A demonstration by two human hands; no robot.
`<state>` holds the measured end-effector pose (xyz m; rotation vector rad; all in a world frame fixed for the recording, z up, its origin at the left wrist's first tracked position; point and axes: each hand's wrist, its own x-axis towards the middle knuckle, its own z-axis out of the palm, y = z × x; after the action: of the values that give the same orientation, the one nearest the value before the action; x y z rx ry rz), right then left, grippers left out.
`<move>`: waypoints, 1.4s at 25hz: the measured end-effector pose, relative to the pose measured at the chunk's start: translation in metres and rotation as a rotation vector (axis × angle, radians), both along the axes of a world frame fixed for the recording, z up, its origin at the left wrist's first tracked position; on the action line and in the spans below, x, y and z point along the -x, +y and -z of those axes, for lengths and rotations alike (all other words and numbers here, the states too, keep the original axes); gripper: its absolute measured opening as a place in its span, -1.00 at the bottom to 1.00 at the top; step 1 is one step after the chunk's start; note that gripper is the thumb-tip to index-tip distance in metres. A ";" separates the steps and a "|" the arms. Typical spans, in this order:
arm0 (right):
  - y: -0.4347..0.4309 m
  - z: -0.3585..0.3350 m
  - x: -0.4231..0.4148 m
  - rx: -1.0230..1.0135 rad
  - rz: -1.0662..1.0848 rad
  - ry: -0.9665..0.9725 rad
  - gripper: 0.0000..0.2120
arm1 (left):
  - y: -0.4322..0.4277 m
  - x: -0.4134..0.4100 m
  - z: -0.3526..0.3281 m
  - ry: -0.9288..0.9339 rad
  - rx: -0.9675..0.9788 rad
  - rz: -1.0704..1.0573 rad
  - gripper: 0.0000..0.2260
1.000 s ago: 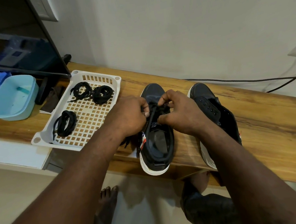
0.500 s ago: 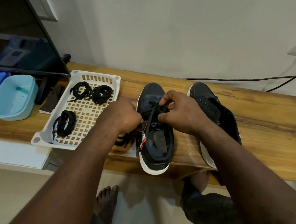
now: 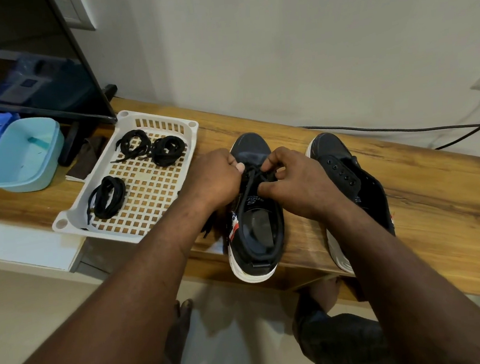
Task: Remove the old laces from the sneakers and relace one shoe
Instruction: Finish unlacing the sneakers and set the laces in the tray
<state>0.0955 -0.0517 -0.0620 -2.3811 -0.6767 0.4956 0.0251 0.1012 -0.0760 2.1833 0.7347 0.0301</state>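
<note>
Two black sneakers with white soles stand on a wooden bench (image 3: 429, 210). The left sneaker (image 3: 257, 233) has a black lace (image 3: 254, 172) partly threaded near its toe end. My left hand (image 3: 215, 179) pinches the lace at the shoe's left eyelets. My right hand (image 3: 290, 183) pinches the lace on the right side, fingers curled over the tongue. The right sneaker (image 3: 346, 171) has bare eyelets and no lace; my right forearm covers its heel. A loose lace end hangs below my left wrist.
A white perforated tray (image 3: 152, 196) left of the shoes holds three coiled black laces (image 3: 107, 197). A light blue tub (image 3: 22, 156) and a TV screen (image 3: 23, 70) stand further left. Black cables (image 3: 403, 129) run along the wall. My bare feet are on the floor.
My left hand pulled left away from the shoe with the lace, then came back to the eyelets. My right hand stayed at the tongue.
</note>
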 end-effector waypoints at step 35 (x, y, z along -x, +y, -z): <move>-0.009 -0.004 -0.012 -0.024 0.133 -0.261 -0.64 | 0.003 0.006 -0.031 -0.662 0.424 0.043 -0.86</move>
<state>0.1070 -0.0608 -0.0581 -2.4711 -0.6267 0.1200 0.0192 0.1041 -0.0452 1.6315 0.2782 0.5039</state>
